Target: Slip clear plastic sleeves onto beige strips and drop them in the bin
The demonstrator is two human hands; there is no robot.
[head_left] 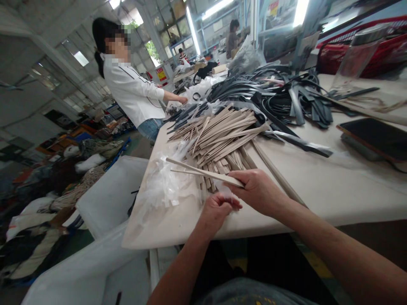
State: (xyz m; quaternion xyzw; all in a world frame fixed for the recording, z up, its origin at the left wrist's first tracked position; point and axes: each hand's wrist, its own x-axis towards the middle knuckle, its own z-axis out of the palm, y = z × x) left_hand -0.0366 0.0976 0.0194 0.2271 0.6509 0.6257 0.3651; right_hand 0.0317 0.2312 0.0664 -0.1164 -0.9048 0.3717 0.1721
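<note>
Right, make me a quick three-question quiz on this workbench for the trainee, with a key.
1. What colour is the long strip in the right hand?
2. True or false: a co-worker in a white jacket reaches over the table.
3. Which is nearer the left hand: A, the crumpled clear plastic film, or B, the red bag?

Key: 1. Beige. 2. True. 3. A.

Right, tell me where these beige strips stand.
Looks done: the loose plastic film on the table seems stripped off already. In hand: the right hand grips two beige strips, the curled left hand just below. Left: the big beige strip heap, perhaps the dark strips beyond.
</note>
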